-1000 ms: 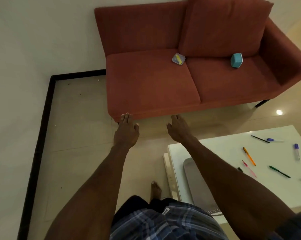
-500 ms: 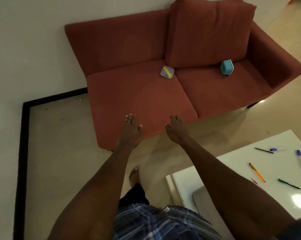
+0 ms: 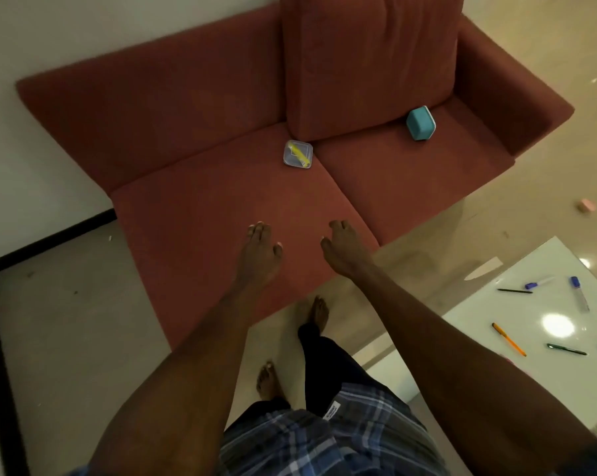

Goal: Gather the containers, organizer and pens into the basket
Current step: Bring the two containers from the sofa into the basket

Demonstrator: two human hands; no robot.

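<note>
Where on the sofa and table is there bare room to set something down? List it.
Free: the sofa's left seat cushion, from its bare left end to the clear container near the seam; the right cushion in front of the teal container. Both hands hover empty over the left cushion's front. Crowded: the white table, strewn with pens.

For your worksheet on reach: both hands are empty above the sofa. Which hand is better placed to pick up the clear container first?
Probably the left hand: it sits more directly below the clear container.
</note>
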